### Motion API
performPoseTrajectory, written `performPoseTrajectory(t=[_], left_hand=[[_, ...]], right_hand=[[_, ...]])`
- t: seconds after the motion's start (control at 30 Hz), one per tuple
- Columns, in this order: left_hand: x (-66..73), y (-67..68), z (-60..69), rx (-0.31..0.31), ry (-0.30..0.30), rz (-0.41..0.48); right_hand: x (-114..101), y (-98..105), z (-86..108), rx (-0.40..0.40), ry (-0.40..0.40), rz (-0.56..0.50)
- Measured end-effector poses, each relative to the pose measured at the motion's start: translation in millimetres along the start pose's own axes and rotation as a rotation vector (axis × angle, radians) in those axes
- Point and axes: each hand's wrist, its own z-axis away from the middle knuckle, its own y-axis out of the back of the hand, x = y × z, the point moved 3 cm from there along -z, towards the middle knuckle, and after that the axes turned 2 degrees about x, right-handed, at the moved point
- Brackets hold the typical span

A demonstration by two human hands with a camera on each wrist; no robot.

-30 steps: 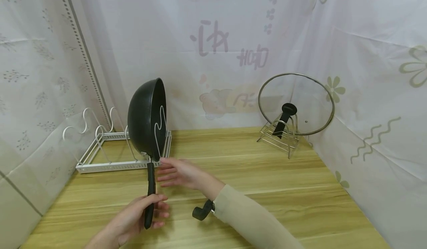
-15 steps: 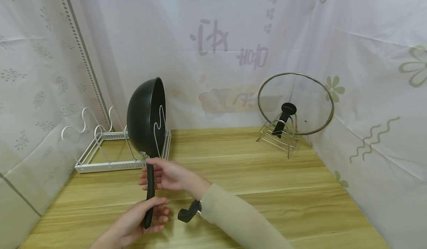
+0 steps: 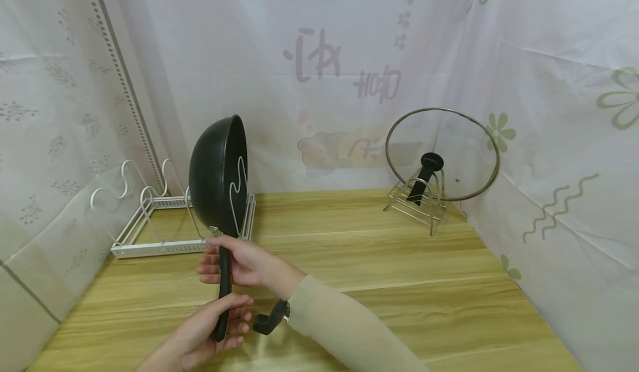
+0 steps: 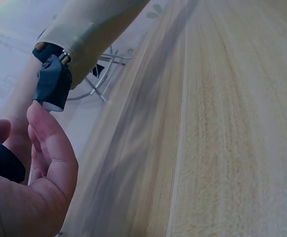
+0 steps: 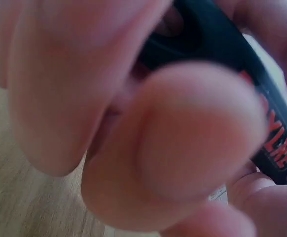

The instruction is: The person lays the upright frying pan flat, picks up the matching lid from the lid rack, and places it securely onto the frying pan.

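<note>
A black wok point(image 3: 209, 178) stands on edge in the white pan rack point(image 3: 165, 248), its handle point(image 3: 223, 305) slanting down toward me. My left hand point(image 3: 202, 330) loosely holds the lower end of that handle, thumb across it and fingers bent round the other side. In the left wrist view, the dark handle end point(image 4: 3, 160) lies by the palm. Higher up, near the wok's body, my right hand point(image 3: 244, 261) loosely wraps the handle, fingers showing past its left side. Blurred right fingers point(image 5: 197, 133) partly cover the handle with red lettering point(image 5: 281, 143) in the right wrist view.
At the back right, a glass lid point(image 3: 464, 156) with a black knob leans upright in a small wire stand point(image 3: 419, 211). White wire dividers point(image 3: 145, 194) rise from the rack's left part. Patterned cloth walls border the wooden table point(image 3: 399, 294).
My right hand has moved left from beside the handle until its fingers reach round it. The left hand and the wok have stayed nearly in place.
</note>
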Motion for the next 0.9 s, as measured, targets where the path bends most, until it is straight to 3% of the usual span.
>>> performPoseTrajectory(t=[0.37, 0.73, 0.9], left_hand=[[0.3, 1.1, -0.7, -0.019, 0.005, 0.016], [-1.5, 1.2, -2.3, -0.105, -0.004, 0.090], [0.4, -1.8, -2.8, -0.174, -0.025, 0.129]], right_hand=[[0.4, 2.6, -8.5, 0.017, -0.002, -0.002], [-2.0, -2.9, -10.2, 0.022, 0.005, -0.004], [-0.4, -2.6, -13.4, 0.021, 0.010, 0.001]])
